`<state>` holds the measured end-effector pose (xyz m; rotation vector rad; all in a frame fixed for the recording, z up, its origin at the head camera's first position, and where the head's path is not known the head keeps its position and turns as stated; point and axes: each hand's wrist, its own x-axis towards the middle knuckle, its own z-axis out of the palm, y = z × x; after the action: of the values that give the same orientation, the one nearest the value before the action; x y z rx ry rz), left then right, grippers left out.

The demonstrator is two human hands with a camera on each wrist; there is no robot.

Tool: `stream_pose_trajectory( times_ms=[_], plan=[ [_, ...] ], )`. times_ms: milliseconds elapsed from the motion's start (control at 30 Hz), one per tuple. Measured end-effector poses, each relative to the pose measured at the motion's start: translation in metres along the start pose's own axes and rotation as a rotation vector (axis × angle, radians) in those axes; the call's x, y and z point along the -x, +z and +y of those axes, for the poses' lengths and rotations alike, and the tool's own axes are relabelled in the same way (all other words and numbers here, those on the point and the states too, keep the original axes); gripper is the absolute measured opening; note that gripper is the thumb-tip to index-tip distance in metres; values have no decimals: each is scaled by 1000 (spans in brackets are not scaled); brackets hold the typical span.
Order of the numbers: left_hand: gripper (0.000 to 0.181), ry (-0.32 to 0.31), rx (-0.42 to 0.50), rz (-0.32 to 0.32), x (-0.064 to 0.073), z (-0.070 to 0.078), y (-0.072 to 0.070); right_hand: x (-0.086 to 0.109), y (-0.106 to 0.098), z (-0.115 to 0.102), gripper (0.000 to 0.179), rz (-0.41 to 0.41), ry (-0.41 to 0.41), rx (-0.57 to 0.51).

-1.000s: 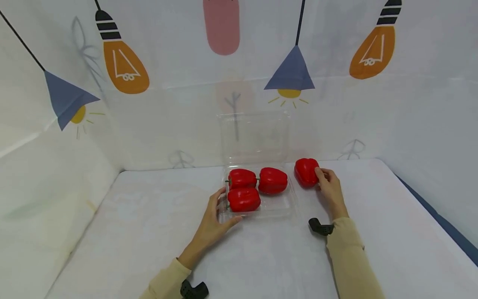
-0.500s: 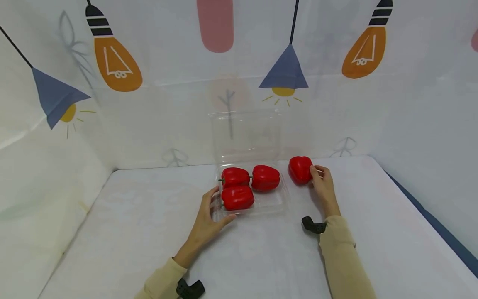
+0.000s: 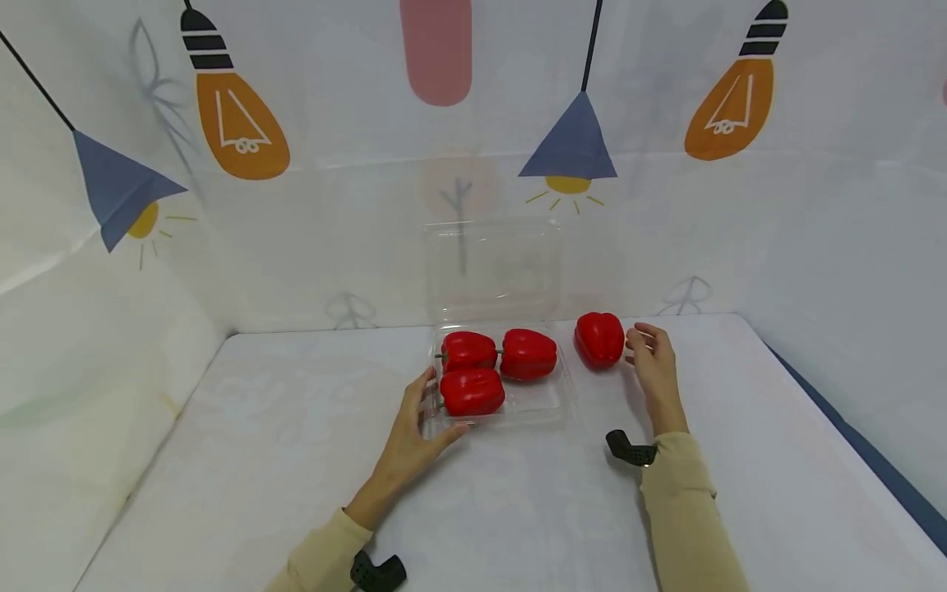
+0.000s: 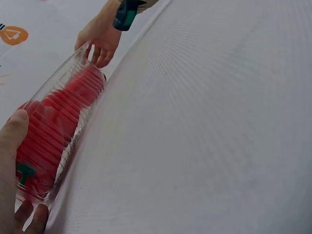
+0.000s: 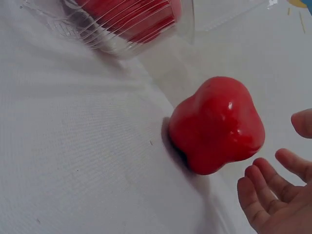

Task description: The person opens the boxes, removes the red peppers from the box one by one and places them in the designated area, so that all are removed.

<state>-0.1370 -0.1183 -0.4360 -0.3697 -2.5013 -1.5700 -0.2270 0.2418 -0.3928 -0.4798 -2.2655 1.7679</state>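
Note:
A clear plastic clamshell box (image 3: pixel 543 400) stands on the table with its lid (image 3: pixel 494 275) raised. Three red bell peppers (image 3: pixel 473 392) lie inside, leaving the front right corner bare. My left hand (image 3: pixel 405 444) grips the box's front left corner, with the thumb (image 4: pixel 15 129) and fingers on different sides of it. To the right of the box, another red bell pepper (image 3: pixel 599 340) rests on the table, its lobed end (image 5: pixel 217 124) facing the right wrist camera. Just right of that pepper is my right hand (image 3: pixel 657 370), fingers relaxed and apart from it, holding nothing.
The white tabletop (image 3: pixel 518 510) runs back to a pale cloth wall (image 3: pixel 355 238) printed with lamps and bulbs. Black wrist devices (image 3: pixel 630 450) sit on both forearms. The raised lid is close to the back wall.
My right hand has let go of the single bell pepper and drawn slightly right of it. The left hand stays at the box corner. The head view has shifted a little.

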Motion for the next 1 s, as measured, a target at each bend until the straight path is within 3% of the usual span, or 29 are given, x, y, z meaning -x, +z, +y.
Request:
stream_pose_trajectory(
  times_ms=[400, 767, 867, 1000],
  plan=[
    [94, -17, -11, -5, 4, -2, -2, 5, 3, -8, 45, -20, -28, 83],
    [93, -7, -4, -9, 4, -4, -2, 14, 15, -24, 39, -67, -209, 78],
    [92, -10, 6, -3, 3, 0, -1, 17, 19, -28, 39, -103, -264, 87],
    [91, -24, 29, -6, 4, 18, -4, 21, 26, -30, 37, -155, -307, 100]
  ],
)
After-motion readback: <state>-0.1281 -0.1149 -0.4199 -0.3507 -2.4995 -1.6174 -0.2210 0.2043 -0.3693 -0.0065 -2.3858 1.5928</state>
